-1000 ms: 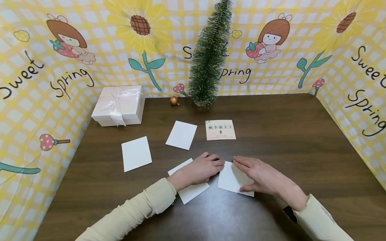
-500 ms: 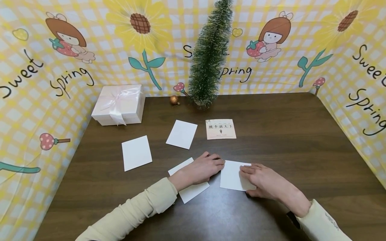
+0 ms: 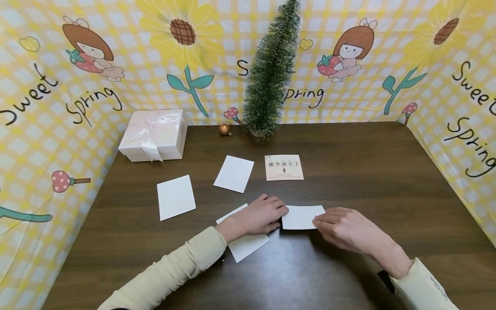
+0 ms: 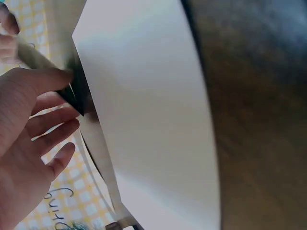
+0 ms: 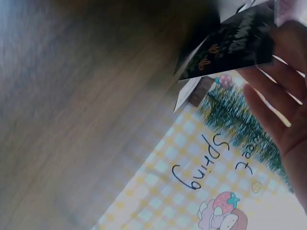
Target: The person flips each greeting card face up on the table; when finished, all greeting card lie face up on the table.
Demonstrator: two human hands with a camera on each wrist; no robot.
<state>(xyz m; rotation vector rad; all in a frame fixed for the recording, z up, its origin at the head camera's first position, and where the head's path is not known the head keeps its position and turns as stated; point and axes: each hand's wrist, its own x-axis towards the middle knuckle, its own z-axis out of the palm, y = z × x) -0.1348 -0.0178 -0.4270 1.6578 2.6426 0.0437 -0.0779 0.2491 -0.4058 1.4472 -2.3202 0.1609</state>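
Lifting the near edge of the card [image 3: 301, 216], the right hand [image 3: 346, 230] pinches it in curled fingers; the turn-over looks roughly half done. The left hand [image 3: 258, 216], fingers loosely together, steadies its left edge while resting on another card [image 3: 244, 245]. Beyond lie two blank cards [image 3: 176, 196], a printed card [image 3: 284, 167] and a small tree [image 3: 270, 73], none obstructing.

bright, even light; wide-angle bending at edges; wrist views blurred, perhaps motion.

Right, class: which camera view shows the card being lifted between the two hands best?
The head view: the lifted card shows whole, its near edge raised between the left hand and right hand. The right wrist view catches only its dark printed underside, blurred. The left wrist view shows a sliver beside another white card.
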